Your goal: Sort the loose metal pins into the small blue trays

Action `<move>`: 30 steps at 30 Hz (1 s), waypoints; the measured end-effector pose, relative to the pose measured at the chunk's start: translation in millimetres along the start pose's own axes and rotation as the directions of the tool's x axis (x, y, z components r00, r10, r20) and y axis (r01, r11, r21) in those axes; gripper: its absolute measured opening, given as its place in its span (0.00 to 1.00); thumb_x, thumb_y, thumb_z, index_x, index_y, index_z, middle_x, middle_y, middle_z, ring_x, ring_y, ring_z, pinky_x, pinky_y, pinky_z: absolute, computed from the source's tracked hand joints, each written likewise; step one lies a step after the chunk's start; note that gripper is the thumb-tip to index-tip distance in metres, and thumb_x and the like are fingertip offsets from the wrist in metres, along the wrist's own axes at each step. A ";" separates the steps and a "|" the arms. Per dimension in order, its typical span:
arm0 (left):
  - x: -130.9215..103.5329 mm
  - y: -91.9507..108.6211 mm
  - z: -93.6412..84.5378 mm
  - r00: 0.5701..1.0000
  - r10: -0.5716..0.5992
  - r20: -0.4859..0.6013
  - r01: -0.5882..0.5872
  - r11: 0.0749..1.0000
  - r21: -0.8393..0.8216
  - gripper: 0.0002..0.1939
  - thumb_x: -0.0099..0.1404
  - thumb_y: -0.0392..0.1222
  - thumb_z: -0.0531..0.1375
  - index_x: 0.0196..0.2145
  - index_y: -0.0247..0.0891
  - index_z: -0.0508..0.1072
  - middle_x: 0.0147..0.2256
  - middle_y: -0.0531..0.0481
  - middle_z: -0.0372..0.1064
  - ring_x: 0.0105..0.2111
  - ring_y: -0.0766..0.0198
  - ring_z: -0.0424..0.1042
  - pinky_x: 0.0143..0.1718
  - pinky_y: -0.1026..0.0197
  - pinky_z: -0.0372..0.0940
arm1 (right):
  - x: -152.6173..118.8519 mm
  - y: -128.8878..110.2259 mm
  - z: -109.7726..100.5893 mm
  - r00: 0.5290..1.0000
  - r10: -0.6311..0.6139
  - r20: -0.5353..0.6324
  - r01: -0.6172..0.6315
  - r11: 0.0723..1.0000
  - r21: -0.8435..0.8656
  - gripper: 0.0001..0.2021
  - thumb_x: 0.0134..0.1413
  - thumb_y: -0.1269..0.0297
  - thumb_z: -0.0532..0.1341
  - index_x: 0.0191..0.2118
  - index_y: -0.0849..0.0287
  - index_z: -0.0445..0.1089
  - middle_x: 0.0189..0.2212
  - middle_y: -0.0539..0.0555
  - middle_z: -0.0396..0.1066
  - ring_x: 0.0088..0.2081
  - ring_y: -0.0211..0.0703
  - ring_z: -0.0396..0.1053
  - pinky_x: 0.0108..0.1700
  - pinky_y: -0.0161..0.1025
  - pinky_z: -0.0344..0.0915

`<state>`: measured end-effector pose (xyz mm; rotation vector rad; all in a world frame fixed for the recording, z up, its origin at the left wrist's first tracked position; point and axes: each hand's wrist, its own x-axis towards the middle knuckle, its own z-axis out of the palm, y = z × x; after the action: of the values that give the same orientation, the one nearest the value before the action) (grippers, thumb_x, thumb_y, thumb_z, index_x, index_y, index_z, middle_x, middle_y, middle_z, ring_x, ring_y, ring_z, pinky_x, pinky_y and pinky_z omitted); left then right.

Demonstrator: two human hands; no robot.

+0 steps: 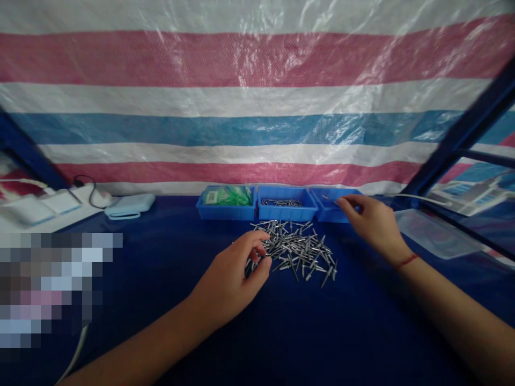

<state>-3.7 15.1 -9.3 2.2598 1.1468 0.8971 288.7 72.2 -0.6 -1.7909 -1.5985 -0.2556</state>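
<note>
A loose pile of silver blind rivets (301, 249) lies on the dark blue tabletop (281, 327). My left hand (237, 273) rests at the pile's left side, its fingers curled and a gap between thumb and forefinger; it covers some of the rivets. Over the right blue bin (336, 214), my right hand (368, 222) has thumb and forefinger pinched together. A thin rivet (336, 202) seems to stick out from those fingertips, small and blurred. The middle blue bin (286, 214) contains several rivets or pins like those in the pile.
Green plastic packets (231, 195) fill the left blue bin (227, 213). Further left are a light blue case (131, 205) and white power strip (52, 209) with cables. A clear plastic lid (438, 233) lies at right, by a blue frame post (450, 131). Striped sheeting (257, 128) hangs behind.
</note>
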 end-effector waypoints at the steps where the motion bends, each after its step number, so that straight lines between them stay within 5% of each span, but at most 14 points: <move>1: 0.0 -0.1 -1.3 1.000 0.011 0.003 -0.011 0.999 0.042 0.16 0.64 0.38 0.53 0.50 0.39 0.61 0.38 0.49 0.70 0.37 0.63 0.70 0.40 0.59 0.64 | 1.0 2.9 0.8 1.000 -0.001 0.015 0.001 1.000 -0.017 0.15 0.54 0.56 0.55 0.34 0.62 0.74 0.29 0.58 0.75 0.29 0.48 0.70 0.32 0.41 0.62; 9: 8.8 -7.3 -20.6 0.999 0.007 0.049 -0.026 0.918 0.395 0.12 0.64 0.38 0.52 0.44 0.39 0.68 0.36 0.48 0.71 0.35 0.60 0.70 0.37 0.58 0.64 | -29.8 -32.6 -3.2 0.982 -0.172 0.075 0.159 0.975 0.156 0.13 0.54 0.58 0.56 0.37 0.59 0.72 0.30 0.55 0.74 0.29 0.45 0.69 0.32 0.41 0.63; 16: 13.0 -15.3 -35.3 0.981 -0.093 0.169 -0.008 0.856 0.518 0.11 0.62 0.34 0.51 0.41 0.36 0.70 0.37 0.48 0.71 0.36 0.59 0.70 0.39 0.57 0.64 | -70.9 -67.8 -2.0 0.861 -0.472 0.186 0.360 0.827 0.432 0.07 0.56 0.63 0.57 0.37 0.56 0.71 0.33 0.52 0.73 0.37 0.44 0.70 0.39 0.41 0.66; 23: 10.4 -15.6 -19.0 0.983 -0.027 0.184 -0.079 0.835 0.545 0.12 0.66 0.43 0.51 0.41 0.38 0.72 0.39 0.48 0.69 0.38 0.58 0.66 0.41 0.55 0.63 | -79.3 -78.8 -7.4 0.800 -0.565 0.204 0.381 0.740 0.555 0.06 0.57 0.68 0.56 0.36 0.55 0.70 0.32 0.50 0.73 0.36 0.39 0.70 0.39 0.38 0.65; 30: 10.3 -16.5 -4.9 0.987 -0.037 0.153 -0.056 0.825 0.562 0.09 0.66 0.39 0.52 0.37 0.36 0.71 0.38 0.47 0.68 0.40 0.58 0.64 0.44 0.55 0.62 | -79.3 -81.4 -6.2 0.785 -0.587 0.198 0.390 0.717 0.577 0.06 0.57 0.70 0.56 0.35 0.56 0.71 0.29 0.50 0.72 0.33 0.38 0.69 0.37 0.36 0.64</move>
<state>-11.5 33.2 -12.9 2.7407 1.4738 0.3862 198.0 4.4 -11.7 -0.9985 -2.1651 0.2743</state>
